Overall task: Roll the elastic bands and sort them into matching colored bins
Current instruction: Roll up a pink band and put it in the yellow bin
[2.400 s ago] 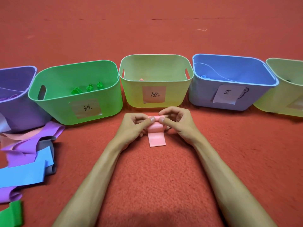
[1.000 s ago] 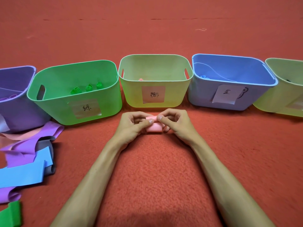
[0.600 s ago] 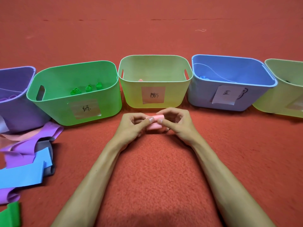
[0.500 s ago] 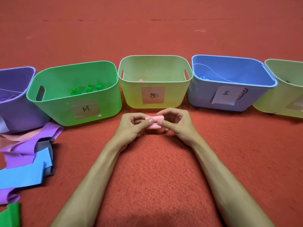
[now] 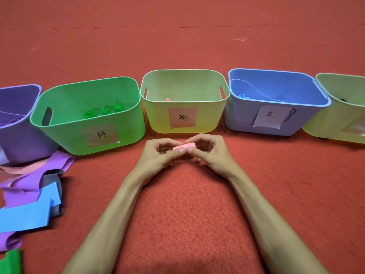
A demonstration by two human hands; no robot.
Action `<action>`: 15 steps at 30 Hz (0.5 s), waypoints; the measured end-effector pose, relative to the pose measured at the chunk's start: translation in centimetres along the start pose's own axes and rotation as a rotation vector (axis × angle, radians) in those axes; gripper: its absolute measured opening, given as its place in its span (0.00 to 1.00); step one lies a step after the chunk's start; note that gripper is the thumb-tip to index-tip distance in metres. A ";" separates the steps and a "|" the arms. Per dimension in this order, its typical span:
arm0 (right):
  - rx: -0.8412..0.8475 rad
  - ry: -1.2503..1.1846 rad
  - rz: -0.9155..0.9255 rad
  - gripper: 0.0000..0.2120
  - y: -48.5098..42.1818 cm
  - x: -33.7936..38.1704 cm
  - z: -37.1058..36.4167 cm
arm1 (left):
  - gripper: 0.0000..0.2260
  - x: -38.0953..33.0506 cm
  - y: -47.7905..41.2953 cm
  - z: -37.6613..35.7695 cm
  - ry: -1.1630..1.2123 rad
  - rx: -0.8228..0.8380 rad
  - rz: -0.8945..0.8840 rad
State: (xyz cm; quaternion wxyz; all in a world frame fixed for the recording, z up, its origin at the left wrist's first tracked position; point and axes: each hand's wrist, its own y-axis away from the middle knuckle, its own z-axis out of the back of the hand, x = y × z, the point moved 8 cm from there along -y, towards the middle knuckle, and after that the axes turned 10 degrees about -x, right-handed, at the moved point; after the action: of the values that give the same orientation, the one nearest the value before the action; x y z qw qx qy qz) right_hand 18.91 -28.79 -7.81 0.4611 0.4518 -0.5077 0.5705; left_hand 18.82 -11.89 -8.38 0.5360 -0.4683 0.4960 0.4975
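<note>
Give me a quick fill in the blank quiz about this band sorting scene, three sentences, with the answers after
1. Both hands pinch a rolled ____ band.
2. The green bin holds ____ rolled green bands.
3. The loose flat bands lie on the carpet to the person's ____.

Answers: pink; three; left

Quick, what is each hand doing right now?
Left hand: closed, pinching the left end of the pink roll.
Right hand: closed, pinching the right end of the same roll.
</note>
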 end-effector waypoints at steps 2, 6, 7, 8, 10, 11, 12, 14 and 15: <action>-0.003 0.008 0.015 0.08 0.0 0.1 0.1 | 0.06 -0.1 0.1 -0.2 -0.039 -0.003 -0.031; 0.016 0.015 0.019 0.11 0.1 -0.1 0.2 | 0.08 0.3 0.0 -0.3 -0.020 0.015 -0.002; 0.017 0.013 0.015 0.12 0.1 -0.1 0.1 | 0.09 0.3 0.0 -0.3 -0.009 0.019 0.006; 0.015 0.002 0.005 0.14 0.1 -0.3 0.1 | 0.09 0.2 0.0 -0.4 -0.003 0.024 0.010; 0.003 -0.040 -0.034 0.17 -0.1 -0.6 0.1 | 0.10 0.2 0.1 -0.5 -0.005 0.029 0.011; -0.003 -0.053 -0.053 0.17 -0.1 -0.7 0.2 | 0.10 0.1 0.1 -0.5 -0.011 0.028 0.011; -0.010 -0.057 -0.064 0.17 -0.1 -0.8 0.2 | 0.10 0.1 0.1 -0.5 -0.020 0.025 0.009; -0.022 -0.050 -0.067 0.16 -0.2 -0.8 0.2 | 0.09 0.0 0.2 -0.6 -0.038 0.016 -0.004; -0.028 -0.051 -0.062 0.16 -0.2 -0.7 0.2 | 0.09 0.0 0.2 -0.6 -0.042 0.009 -0.012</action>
State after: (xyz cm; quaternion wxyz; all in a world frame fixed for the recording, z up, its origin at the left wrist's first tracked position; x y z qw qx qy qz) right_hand 19.22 -29.05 -8.49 0.4716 0.4751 -0.5130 0.5373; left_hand 18.60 -12.47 -8.39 0.5514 -0.4584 0.4837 0.5018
